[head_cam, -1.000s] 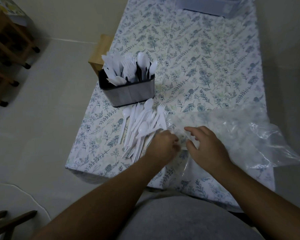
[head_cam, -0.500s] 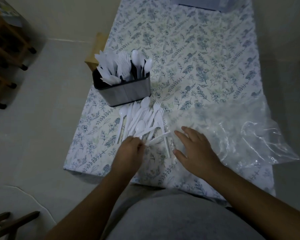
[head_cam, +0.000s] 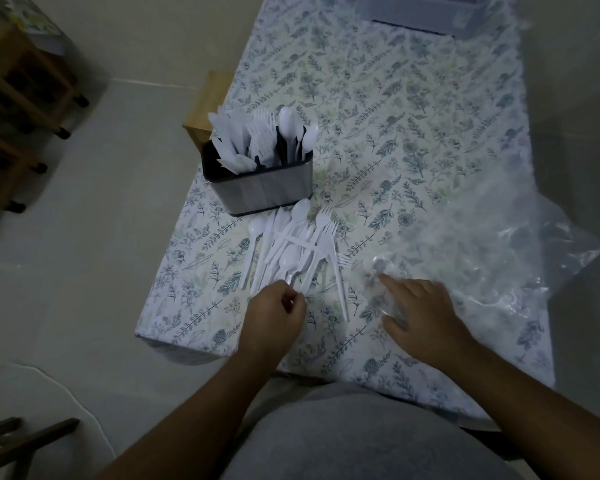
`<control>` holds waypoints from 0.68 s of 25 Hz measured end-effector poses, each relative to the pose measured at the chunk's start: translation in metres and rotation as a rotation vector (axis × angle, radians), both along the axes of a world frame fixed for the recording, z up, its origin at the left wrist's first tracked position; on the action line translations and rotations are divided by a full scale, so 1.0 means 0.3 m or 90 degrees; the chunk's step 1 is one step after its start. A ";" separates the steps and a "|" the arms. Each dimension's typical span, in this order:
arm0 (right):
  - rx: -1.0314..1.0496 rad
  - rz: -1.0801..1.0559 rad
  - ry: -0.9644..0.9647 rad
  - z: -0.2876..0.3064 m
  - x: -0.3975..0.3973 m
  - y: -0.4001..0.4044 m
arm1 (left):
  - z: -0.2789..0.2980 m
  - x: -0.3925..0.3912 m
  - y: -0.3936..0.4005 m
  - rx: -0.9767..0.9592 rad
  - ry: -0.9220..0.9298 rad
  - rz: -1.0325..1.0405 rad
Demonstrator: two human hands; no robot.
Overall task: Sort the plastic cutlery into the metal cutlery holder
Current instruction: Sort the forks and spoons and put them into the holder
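A metal cutlery holder [head_cam: 267,190] stands near the table's left edge, with white plastic knives, forks and spoons standing in it. In front of it lies a pile of white plastic cutlery [head_cam: 293,251] on the floral tablecloth. My left hand [head_cam: 278,313] is at the pile's near end, its fingers curled round the handle ends of a few pieces. My right hand [head_cam: 425,317] lies flat, fingers spread, on the edge of a clear plastic bag [head_cam: 492,251] to the right of the pile.
The table [head_cam: 413,109] runs away from me, its left edge and near corner close to my left hand. A grey box [head_cam: 426,8] sits at the far end. A wooden stool [head_cam: 207,102] stands beside the holder, and wooden furniture [head_cam: 18,109] stands far left.
My left hand has moved left from the bag's mouth to the near end of the pile, taking hold of handles. The right hand has flattened on the bag.
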State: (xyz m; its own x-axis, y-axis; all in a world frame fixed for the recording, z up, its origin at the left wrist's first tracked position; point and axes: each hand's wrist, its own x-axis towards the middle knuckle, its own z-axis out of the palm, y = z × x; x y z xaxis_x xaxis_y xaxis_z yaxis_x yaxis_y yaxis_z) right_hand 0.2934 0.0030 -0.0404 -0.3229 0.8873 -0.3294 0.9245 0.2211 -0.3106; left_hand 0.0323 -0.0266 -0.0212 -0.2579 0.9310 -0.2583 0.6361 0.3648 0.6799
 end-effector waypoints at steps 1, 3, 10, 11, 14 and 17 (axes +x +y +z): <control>0.027 0.013 0.000 -0.007 0.008 -0.012 | 0.006 0.014 -0.001 -0.002 -0.017 0.003; 0.066 0.019 0.038 -0.025 0.018 -0.039 | 0.018 0.043 -0.012 -0.018 -0.079 0.041; 0.109 -0.010 0.005 0.008 -0.007 -0.074 | 0.043 0.100 -0.055 -0.013 -0.221 0.118; 0.117 -0.024 0.022 0.029 -0.030 -0.069 | 0.040 0.106 -0.054 -0.012 -0.233 0.109; -0.032 -0.181 0.248 0.103 -0.133 -0.016 | 0.032 0.129 -0.053 -0.020 -0.239 0.041; -0.231 -0.373 0.420 0.145 -0.214 0.062 | 0.016 0.132 -0.046 -0.006 -0.174 -0.088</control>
State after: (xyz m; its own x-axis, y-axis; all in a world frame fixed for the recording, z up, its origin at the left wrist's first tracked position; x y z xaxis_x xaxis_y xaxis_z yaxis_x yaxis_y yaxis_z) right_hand 0.2291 0.0216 0.0032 -0.0775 0.8466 -0.5266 0.4719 -0.4341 -0.7674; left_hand 0.0718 -0.0403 -0.0163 -0.0494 0.9498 -0.3089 0.4739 0.2946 0.8298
